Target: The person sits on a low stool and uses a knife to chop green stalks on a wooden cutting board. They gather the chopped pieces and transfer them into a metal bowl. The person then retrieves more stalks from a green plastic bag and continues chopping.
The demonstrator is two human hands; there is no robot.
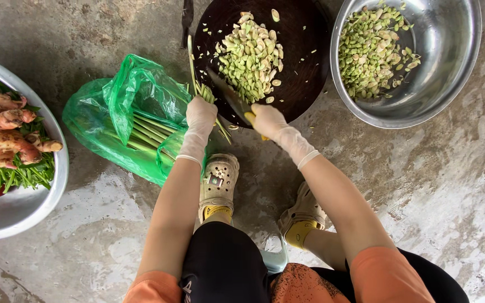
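Note:
My left hand point(200, 115), in a thin white glove, grips a bunch of long green stalks point(203, 92) at the near edge of a round dark chopping board point(304, 67). My right hand point(269, 120), also gloved, holds a knife point(228, 92) by its yellow handle, the blade lying across the stalks on the board. A heap of pale green cut pieces point(251, 56) covers the middle of the board.
A steel bowl point(450, 50) at the top right holds more cut pieces. A green plastic bag point(124, 112) with stalks lies at the left. A metal basin point(18, 213) with ginger roots and greens sits at the far left. My feet in clogs rest on wet concrete.

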